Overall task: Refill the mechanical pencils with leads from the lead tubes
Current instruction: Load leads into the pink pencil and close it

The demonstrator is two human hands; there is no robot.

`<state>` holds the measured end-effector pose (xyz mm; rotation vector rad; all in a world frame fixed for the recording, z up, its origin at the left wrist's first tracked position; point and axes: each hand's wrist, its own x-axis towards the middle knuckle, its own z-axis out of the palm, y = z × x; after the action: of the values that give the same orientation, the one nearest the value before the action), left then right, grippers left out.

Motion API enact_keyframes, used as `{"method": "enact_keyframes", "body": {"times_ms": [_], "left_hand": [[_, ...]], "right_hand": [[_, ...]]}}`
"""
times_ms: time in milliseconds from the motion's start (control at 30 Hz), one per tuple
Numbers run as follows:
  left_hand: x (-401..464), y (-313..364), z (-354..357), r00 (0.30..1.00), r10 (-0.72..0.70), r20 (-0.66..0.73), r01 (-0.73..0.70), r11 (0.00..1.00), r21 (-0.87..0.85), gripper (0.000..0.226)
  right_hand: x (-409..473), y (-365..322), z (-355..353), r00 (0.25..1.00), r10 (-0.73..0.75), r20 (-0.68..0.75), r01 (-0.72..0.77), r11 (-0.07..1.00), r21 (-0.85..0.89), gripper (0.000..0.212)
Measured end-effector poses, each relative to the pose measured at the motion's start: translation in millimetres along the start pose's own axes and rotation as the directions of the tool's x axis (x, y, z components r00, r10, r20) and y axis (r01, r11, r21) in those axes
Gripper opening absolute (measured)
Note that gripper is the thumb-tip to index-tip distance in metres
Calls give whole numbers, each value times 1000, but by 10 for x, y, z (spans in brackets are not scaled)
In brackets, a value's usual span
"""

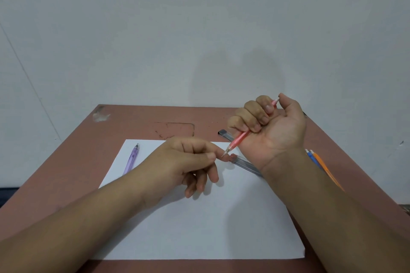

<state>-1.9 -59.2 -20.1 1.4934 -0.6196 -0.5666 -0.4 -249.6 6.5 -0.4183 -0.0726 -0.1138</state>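
Note:
My right hand [273,126] grips a pink mechanical pencil [238,141] in a fist, thumb on its top button, tip pointing down-left. My left hand [193,159] holds thumb and index fingertip together right at the pencil's metal tip; a lead between them is too thin to make out. A purple mechanical pencil [131,159] lies on the left part of the white paper [199,228]. Two clear lead tubes lie behind my hands: one [245,163] under my right wrist, the other [225,135] further back on the table.
A blue pencil [310,156] and an orange pencil [321,163] lie on the brown table [66,162], mostly hidden by my right forearm. A plain wall stands right behind the table's far edge.

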Motion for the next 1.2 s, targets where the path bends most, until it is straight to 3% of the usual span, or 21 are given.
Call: {"method": "enact_keyframes", "body": {"times_ms": [333, 533, 700, 967, 1100, 1200], "left_hand": [[-10, -8, -8, 999, 29, -21, -28, 998, 52, 39], [-22, -19, 50, 993, 77, -88, -70, 994, 80, 15], [6, -34, 54, 979, 121, -167, -89, 979, 185, 12], [16, -36, 43, 959, 168, -229, -118, 969, 218, 9], [26, -50, 14, 938, 196, -284, -104, 945, 310, 12], [36, -53, -10, 916, 211, -341, -85, 933, 349, 13]], "right_hand": [[-15, 9, 16, 999, -25, -22, 25, 1000, 2, 37], [-19, 0, 18, 999, -39, -22, 39, 999, 17, 35], [-23, 23, 18, 999, -32, -5, 32, 999, 40, 35], [-54, 99, 61, 1000, -11, 24, 10, 999, 49, 40], [-22, 138, 74, 1000, -9, 18, 10, 999, -39, 44], [-20, 180, 90, 999, -35, -6, 31, 941, -337, 33]]}}
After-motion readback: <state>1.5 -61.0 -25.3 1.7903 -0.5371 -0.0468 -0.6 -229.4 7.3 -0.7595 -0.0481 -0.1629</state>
